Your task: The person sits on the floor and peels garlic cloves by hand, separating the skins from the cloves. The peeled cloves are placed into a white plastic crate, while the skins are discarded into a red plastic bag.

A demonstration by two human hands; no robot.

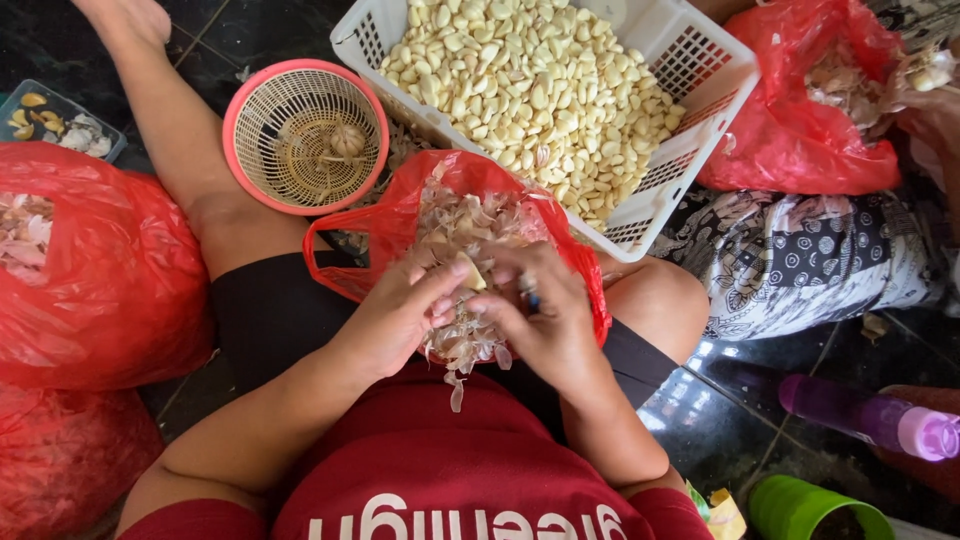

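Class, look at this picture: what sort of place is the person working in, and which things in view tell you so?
Probably a home or small food-prep spot, worked seated on a dark tiled floor. Clues: a white basket heaped with peeled garlic cloves, and red bags of garlic skins.

Hemmed in ahead by white basket of peeled cloves [690, 60] and pink round basket [305, 135]; red bags [100, 290] left, bare floor [730, 400] near right.
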